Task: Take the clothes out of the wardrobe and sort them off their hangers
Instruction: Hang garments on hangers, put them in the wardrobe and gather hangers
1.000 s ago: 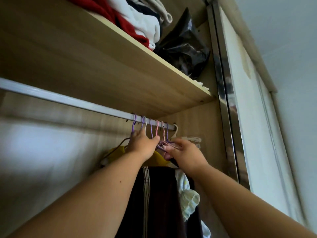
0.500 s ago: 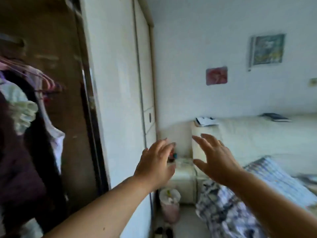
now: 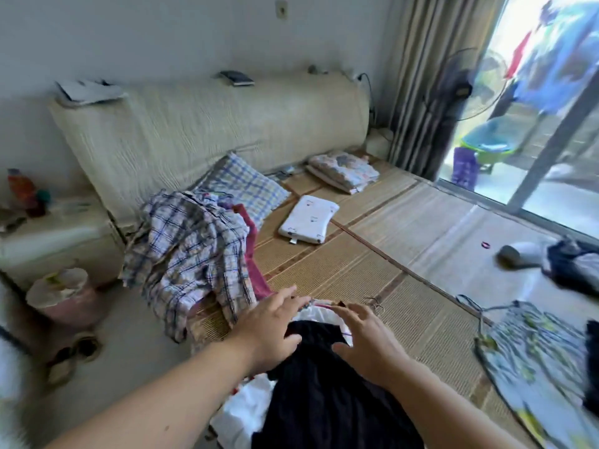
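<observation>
A bundle of clothes lies on the bed's woven mat (image 3: 350, 267) right in front of me: a black garment (image 3: 327, 400) on top, white garments (image 3: 246, 413) under it. Thin hanger hooks (image 3: 372, 301) poke out at its far end. My left hand (image 3: 272, 322) rests on the bundle's top left with its fingers straight. With fingers spread, my right hand (image 3: 366, 338) sits over the top right. Neither hand grips anything. The wardrobe is out of view.
A heap of plaid shirts (image 3: 191, 247) hangs over the bed's left edge. A floral garment on a hanger (image 3: 534, 345) and dark clothes (image 3: 570, 264) lie at the right. A white pad (image 3: 308, 220), pillows, a bin (image 3: 61, 296) and a nightstand (image 3: 55, 234) are around.
One second ago both hands held hangers on the wardrobe rail. The view has swung right to the bed, and both hands now lie open over a bundle on the mat.
</observation>
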`<act>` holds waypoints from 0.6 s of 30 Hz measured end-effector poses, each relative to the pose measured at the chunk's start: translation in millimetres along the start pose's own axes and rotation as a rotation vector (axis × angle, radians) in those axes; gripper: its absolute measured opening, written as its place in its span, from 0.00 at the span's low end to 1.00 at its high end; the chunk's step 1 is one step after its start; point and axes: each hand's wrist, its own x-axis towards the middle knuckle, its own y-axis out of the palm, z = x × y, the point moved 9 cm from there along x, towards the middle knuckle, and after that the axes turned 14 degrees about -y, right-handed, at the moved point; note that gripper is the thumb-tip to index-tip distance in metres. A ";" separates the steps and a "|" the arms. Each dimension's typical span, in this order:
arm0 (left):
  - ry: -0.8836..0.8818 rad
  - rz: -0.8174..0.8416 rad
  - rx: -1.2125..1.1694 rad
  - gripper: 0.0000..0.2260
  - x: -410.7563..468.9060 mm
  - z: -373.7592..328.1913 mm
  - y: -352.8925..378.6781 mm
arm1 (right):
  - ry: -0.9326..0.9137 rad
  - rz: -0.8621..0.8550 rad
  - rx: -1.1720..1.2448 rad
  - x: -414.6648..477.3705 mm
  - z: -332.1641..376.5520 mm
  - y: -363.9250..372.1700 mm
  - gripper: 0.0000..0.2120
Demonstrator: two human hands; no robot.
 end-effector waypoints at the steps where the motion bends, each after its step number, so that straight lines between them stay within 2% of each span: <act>1: 0.017 0.032 -0.004 0.29 8.8 -13.1 15.9 | 0.040 0.004 0.012 -9.4 -21.7 5.1 0.33; 8: 0.012 0.251 0.002 0.29 60.9 -43.4 128.4 | 0.306 0.024 0.136 -49.6 -145.7 68.3 0.32; 18: -0.110 0.415 -0.043 0.27 187.7 10.1 292.1 | 0.548 0.016 0.262 -0.9 -294.7 195.9 0.35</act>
